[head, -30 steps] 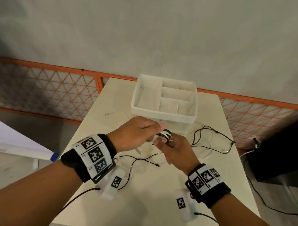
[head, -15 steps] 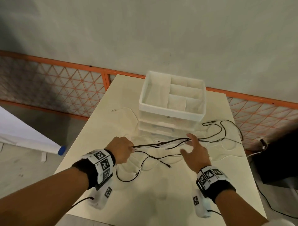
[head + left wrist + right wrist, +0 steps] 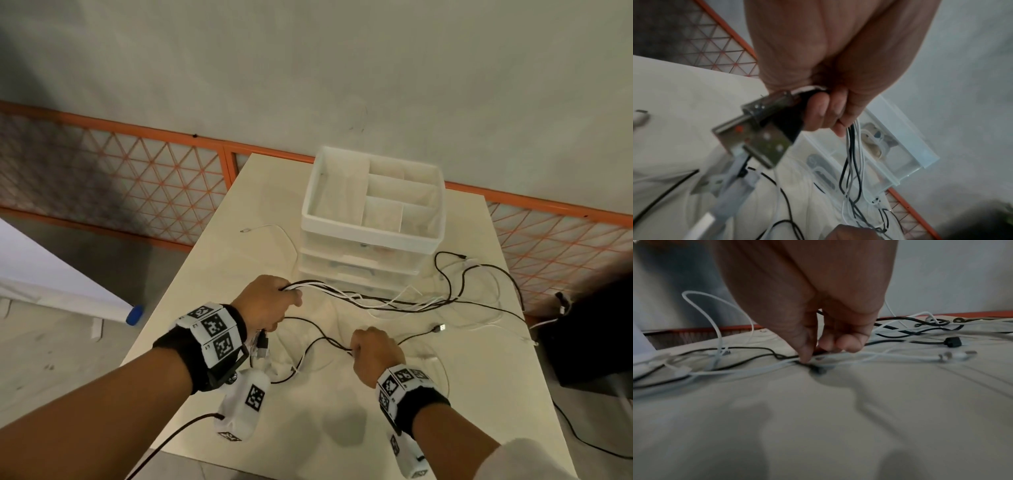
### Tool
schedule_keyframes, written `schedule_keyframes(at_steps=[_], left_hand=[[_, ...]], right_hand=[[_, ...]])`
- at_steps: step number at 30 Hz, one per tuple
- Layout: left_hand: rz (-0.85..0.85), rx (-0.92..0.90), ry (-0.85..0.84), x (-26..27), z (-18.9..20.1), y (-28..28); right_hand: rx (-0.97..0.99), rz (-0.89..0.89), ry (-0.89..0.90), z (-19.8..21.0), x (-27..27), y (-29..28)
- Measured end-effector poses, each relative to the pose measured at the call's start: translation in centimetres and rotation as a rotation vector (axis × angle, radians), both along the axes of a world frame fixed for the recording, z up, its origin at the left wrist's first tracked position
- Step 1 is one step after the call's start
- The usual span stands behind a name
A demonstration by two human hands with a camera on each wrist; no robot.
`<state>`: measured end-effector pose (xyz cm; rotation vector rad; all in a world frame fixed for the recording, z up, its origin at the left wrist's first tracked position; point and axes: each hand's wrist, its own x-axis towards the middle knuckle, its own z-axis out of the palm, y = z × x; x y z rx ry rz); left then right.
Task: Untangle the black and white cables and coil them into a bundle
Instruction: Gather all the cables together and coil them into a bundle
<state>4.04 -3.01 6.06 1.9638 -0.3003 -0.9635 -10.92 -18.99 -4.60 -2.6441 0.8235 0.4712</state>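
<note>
Black and white cables (image 3: 407,308) lie tangled across the cream table (image 3: 342,428). My left hand (image 3: 274,301) is raised just above the table and grips several black and white strands (image 3: 852,146) in its fist; blurred metal plugs (image 3: 758,129) hang below the hand (image 3: 828,113). My right hand (image 3: 370,349) is low at the table's middle and pinches a thin black cable (image 3: 325,338) between thumb and fingers (image 3: 807,353), right at the surface. A black USB plug (image 3: 440,328) lies just beyond it. Whether the right hand also holds a white strand (image 3: 756,369) I cannot tell.
A white drawer organiser (image 3: 370,236) with open top compartments stands at the table's far side, with cables looping in front of it and to its right. A white cable end (image 3: 244,231) lies far left. Orange mesh fencing (image 3: 137,178) runs behind. A black object (image 3: 599,325) sits off the right edge.
My right hand, open and raised by the strands half a second ago, has dropped nearer and now pinches a black cable. The left hand keeps its grip and has lifted slightly.
</note>
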Motion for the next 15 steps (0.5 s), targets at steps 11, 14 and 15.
schedule_keyframes(at_steps=[11, 14, 15], left_hand=[[-0.088, -0.317, 0.043, -1.3, 0.9, -2.7], [-0.043, -0.176, -0.030, -0.6, -0.6, -2.7], [-0.041, -0.108, -0.060, -0.3, -1.1, -2.4]], right_hand=[[0.124, 0.062, -0.821, 14.0, 2.9, -0.8], [0.070, -0.121, -0.970, 16.2, 2.4, -3.1], [0.051, -0.192, -1.018, 16.7, 2.0, -4.1]])
